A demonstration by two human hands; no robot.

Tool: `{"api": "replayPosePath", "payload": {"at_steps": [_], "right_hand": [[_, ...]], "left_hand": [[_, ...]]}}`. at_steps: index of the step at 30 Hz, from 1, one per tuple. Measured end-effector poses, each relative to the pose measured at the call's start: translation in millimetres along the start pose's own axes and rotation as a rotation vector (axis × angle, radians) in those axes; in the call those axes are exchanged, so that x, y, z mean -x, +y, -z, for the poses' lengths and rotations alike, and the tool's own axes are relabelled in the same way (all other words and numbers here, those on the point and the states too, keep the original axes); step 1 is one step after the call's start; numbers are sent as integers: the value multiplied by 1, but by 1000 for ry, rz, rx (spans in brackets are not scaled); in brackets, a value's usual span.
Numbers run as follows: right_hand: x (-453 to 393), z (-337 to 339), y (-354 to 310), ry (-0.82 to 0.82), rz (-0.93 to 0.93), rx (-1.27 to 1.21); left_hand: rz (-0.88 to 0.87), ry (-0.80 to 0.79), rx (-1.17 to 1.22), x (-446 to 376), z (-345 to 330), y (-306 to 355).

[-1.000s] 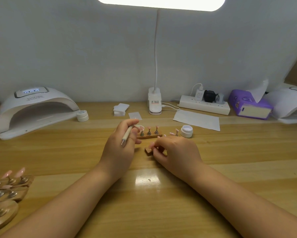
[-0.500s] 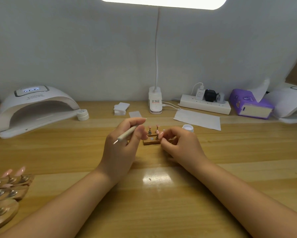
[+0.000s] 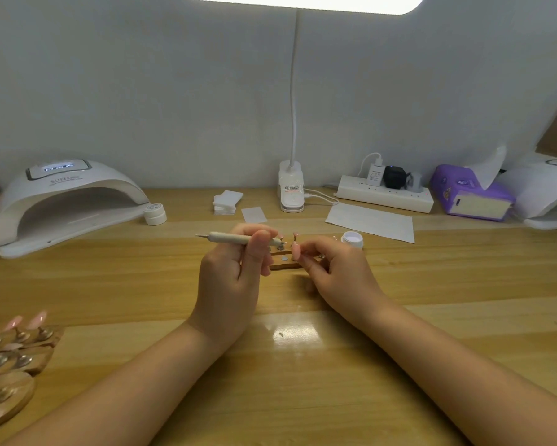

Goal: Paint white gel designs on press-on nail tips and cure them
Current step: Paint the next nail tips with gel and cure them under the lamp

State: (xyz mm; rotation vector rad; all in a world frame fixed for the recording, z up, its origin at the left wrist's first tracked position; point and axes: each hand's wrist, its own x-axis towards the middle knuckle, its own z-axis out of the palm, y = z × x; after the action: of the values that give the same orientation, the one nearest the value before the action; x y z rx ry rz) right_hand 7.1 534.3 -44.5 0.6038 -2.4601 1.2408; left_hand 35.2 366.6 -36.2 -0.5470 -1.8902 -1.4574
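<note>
Left fingers [image 3: 258,249] round brush [image 3: 229,238], beside wooden holder [image 3: 283,263].

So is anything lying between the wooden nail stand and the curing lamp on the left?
Nothing visible. The table between the nail stand and the curing lamp opening shows only bare wood; the small closed jar sits beside the lamp's right end, off the direct path.

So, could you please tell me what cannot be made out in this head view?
- Wooden nail stand: ends hidden by both hands.
- Pink nail tip at the right hand: any design too small.
- Brush bristles: too small.
- Left-edge nail holders: cut off.
</note>
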Motion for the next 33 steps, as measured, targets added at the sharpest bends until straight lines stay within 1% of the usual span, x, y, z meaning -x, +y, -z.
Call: {"api": "replayPosePath", "payload": {"at_steps": [21,33], "right_hand": [[1,-1,-2,1,13,71],[1,-2,-1,4,25,64]], "left_hand": [[-9,-41,-86,2,-4,-6],[40,-59,-99,2,-5,-5]]}}
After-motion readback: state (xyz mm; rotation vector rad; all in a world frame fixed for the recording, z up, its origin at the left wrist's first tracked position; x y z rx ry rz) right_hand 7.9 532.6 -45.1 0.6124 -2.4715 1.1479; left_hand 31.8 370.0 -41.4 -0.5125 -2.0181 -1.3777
